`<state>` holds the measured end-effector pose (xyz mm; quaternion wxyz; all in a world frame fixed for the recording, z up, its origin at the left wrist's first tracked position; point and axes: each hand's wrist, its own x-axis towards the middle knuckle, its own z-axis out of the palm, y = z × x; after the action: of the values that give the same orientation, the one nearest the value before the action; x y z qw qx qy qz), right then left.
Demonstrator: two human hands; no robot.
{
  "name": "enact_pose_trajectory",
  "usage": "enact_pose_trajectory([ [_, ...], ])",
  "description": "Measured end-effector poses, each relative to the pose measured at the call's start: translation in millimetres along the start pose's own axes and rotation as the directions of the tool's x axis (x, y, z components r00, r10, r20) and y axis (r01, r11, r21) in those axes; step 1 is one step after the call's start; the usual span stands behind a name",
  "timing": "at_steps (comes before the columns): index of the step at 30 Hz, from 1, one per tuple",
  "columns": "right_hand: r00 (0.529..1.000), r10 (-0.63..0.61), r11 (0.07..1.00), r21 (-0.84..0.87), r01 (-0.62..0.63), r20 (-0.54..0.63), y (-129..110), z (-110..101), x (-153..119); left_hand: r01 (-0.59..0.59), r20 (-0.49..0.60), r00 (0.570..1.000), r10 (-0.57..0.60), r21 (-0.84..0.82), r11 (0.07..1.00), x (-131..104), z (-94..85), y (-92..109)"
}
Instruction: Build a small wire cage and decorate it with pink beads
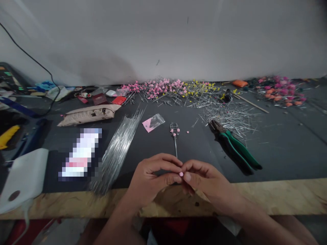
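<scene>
A small pink lump (181, 174), like a bit of clay, is held between the fingertips of both hands near the table's front edge. My left hand (157, 175) pinches it from the left with thumb and fingers. From the other side, the thumb and fingers of my right hand (204, 178) close on it. Just beyond my fingers lies a wire piece (174, 131) with a looped cage-like head, a straight stem and pink bits on it. A loose pink bit (187, 132) rests beside it.
Green-handled pliers (237, 149) lie to the right, a bundle of straight wires (120, 146) to the left. Pink-topped wires (163, 87), yellow-topped ones (201, 89) and bare cut wires (230, 119) spread behind. A small plastic bag (153, 123) and a white device (25, 180) are also there.
</scene>
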<state>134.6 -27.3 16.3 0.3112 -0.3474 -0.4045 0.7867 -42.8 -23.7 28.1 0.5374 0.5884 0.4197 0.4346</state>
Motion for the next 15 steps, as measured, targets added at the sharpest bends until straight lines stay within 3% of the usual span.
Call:
enact_pose_trajectory([
  [15, 0.999, 0.006, 1.0, 0.019, -0.005, -0.043, 0.8, -1.1, 3.3, -0.136, 0.035, 0.991, 0.131, 0.266, 0.954, 0.3, -0.4, -3.0],
])
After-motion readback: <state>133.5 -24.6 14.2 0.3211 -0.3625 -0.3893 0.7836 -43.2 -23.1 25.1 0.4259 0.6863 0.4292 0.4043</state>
